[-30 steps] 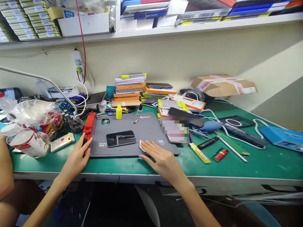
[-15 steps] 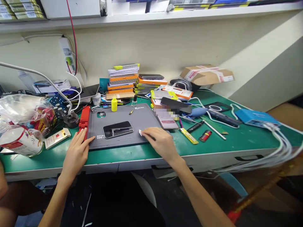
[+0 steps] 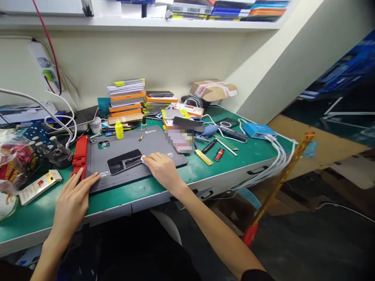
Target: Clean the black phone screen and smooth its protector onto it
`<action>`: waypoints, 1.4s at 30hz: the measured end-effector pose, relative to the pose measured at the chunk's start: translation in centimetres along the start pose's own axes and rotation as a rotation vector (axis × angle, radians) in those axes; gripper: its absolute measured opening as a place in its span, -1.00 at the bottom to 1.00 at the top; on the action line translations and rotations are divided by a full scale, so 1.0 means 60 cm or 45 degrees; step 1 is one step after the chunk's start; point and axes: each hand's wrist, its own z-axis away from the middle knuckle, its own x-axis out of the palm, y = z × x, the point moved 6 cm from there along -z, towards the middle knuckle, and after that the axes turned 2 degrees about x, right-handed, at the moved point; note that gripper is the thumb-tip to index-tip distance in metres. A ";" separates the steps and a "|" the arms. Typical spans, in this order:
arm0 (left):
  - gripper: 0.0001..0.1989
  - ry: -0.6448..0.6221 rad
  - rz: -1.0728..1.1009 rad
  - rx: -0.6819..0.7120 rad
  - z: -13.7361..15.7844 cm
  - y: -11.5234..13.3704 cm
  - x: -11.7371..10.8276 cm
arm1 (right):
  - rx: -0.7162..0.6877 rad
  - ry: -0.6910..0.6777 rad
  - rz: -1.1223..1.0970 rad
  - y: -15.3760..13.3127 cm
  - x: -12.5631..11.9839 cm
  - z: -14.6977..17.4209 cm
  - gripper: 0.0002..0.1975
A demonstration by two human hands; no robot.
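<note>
A smartphone (image 3: pixel 123 161) with a black, reflective screen lies face up on the grey work mat (image 3: pixel 158 146). My right hand (image 3: pixel 164 171) is closed, pinching a small white wad (image 3: pixel 143 159) at the phone's right end. Whether the wad is tissue or cotton I cannot tell. On the left, my left hand (image 3: pixel 73 195) rests palm down with its fingers apart, holding nothing. Its fingers reach over the mat's lower left corner and the near end of a red tool (image 3: pixel 80 154). Behind the phone stand a yellow bottle (image 3: pixel 119 130) and a small glass bottle (image 3: pixel 143 124).
Stacked flat boxes (image 3: pixel 125 99) stand against the wall. Right of the mat lie another phone (image 3: pixel 181 141), a yellow strip (image 3: pixel 204 157), a red-and-black piece (image 3: pixel 218 154) and a blue charger box (image 3: pixel 259 130) with white cables. A small carton (image 3: pixel 40 186) sits at the left.
The view has swung to the right. My right hand has moved left over the mat with the white wad, from beside the phone to its right end. The left hand stays at the mat's corner.
</note>
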 end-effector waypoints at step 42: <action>-0.27 -0.275 0.116 -0.069 -0.143 0.025 0.111 | 0.681 0.235 -0.716 0.085 -0.022 0.024 -0.74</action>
